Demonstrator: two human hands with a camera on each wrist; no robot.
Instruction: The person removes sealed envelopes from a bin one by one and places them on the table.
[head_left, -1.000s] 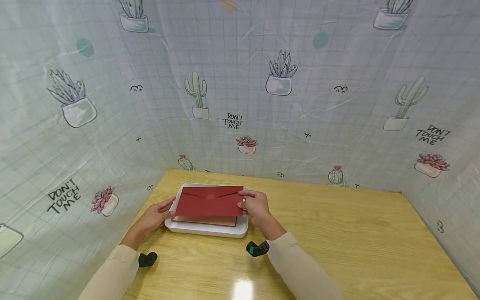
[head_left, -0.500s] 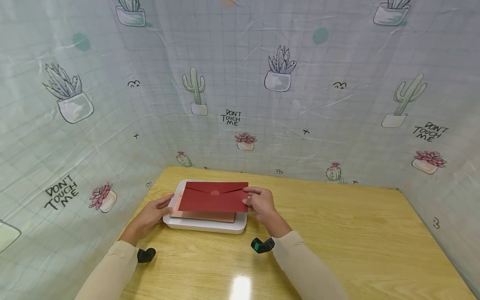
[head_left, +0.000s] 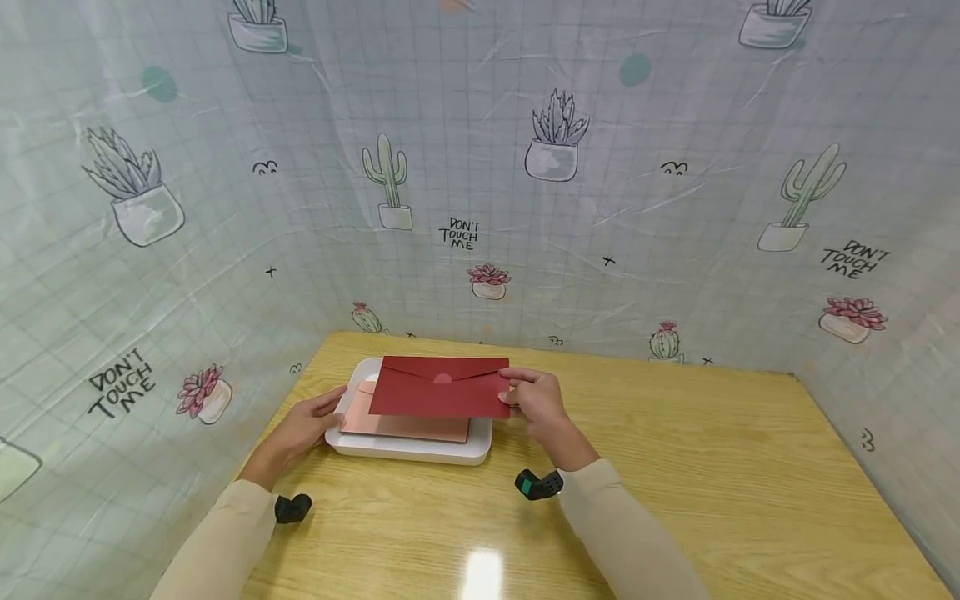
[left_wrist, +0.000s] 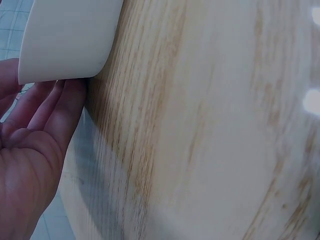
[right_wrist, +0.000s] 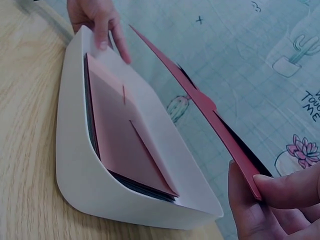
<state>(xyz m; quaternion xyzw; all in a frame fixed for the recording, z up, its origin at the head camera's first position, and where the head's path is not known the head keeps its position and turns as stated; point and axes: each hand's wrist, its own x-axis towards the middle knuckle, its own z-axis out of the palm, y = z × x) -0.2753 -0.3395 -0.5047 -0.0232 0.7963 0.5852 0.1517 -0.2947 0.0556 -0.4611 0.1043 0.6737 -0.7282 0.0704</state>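
Note:
In the head view my right hand [head_left: 538, 400] pinches a dark red envelope [head_left: 442, 390] at its right end, thumb on top. The envelope is raised over a white tray [head_left: 408, 451], flap side up with a round seal on the flap. Inside the tray lies a pink envelope [head_left: 420, 427], with darker envelopes [right_wrist: 142, 190] stacked beneath it in the right wrist view. My left hand [head_left: 302, 429] holds the tray's left end, its thumb at the rim and its other fingers against the outer wall [left_wrist: 70, 40].
The tray stands on a wooden table [head_left: 675, 467], near its back left corner. Curtains [head_left: 525, 208] printed with cacti enclose the table at the back and sides. A black wrist device [head_left: 538, 483] hangs at my right cuff, another [head_left: 292, 508] at my left.
My right hand has drawn the red envelope up and to the right, so more of the pink envelope shows. The left hand stays at the tray's end.

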